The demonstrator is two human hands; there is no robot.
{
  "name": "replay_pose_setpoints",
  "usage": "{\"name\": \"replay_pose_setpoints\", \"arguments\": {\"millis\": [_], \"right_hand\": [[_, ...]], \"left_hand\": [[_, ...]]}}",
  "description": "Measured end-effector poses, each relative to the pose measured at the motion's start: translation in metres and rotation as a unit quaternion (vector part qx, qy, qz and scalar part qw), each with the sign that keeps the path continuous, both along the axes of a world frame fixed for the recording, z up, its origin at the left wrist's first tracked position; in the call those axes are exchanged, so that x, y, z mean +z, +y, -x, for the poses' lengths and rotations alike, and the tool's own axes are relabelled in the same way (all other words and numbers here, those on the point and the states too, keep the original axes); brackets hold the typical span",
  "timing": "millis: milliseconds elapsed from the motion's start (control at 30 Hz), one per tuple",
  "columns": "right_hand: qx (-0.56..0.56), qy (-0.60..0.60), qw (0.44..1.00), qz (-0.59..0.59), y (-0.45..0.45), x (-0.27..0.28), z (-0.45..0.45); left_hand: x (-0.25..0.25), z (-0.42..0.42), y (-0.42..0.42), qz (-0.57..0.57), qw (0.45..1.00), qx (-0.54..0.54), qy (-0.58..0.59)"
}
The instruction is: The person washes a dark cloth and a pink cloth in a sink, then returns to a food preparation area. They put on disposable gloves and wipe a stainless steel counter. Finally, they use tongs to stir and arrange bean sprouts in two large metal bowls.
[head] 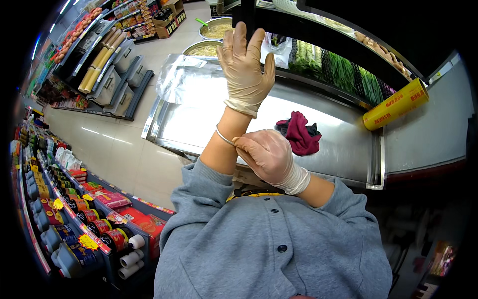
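My left hand [246,69], in a thin translucent glove, is raised over the stainless steel table [328,112] with its fingers spread and nothing in them. Around that forearm sits a silver bangle [224,135]. My right hand [267,157], gloved the same way, pinches the bangle between thumb and fingers at the side of the forearm. A crumpled maroon and dark grey cloth [300,132] lies on the table to the right of this hand. Clear plastic film or bags [179,80] are spread over the table's far left corner.
A yellow roll of wrap [396,104] rests at the table's right end. Behind the table stand a rack of green vegetables [340,71] and two round tubs [203,48] of pale strands. Shop shelves with bottles and packets [101,220] line the left beyond a tiled floor.
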State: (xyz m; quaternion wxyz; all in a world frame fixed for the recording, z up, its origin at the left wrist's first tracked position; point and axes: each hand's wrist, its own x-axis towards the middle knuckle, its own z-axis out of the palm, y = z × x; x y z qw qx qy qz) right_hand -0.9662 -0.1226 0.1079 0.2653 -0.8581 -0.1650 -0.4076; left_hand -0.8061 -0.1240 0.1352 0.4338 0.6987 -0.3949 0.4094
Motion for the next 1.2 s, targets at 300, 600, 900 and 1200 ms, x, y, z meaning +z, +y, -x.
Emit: {"name": "replay_pose_setpoints", "arguments": {"millis": [300, 600, 900, 1200], "right_hand": [[0.227, 0.359, 0.716, -0.554, -0.017, -0.022, -0.007], [0.186, 0.374, 0.822, -0.388, -0.004, -0.026, -0.001], [-0.076, 0.029, 0.997, 0.019, -0.024, 0.002, 0.018], [-0.151, 0.043, 0.982, 0.103, -0.036, 0.035, -0.007]], "left_hand": [[0.039, 0.026, 0.018, 0.269, 0.854, -0.375, 0.24], [0.03, 0.027, 0.01, 0.27, 0.859, -0.358, 0.248], [0.01, 0.024, 0.011, -0.088, 0.991, 0.097, -0.039], [-0.024, 0.022, -0.01, -0.346, 0.931, 0.112, 0.013]]}}
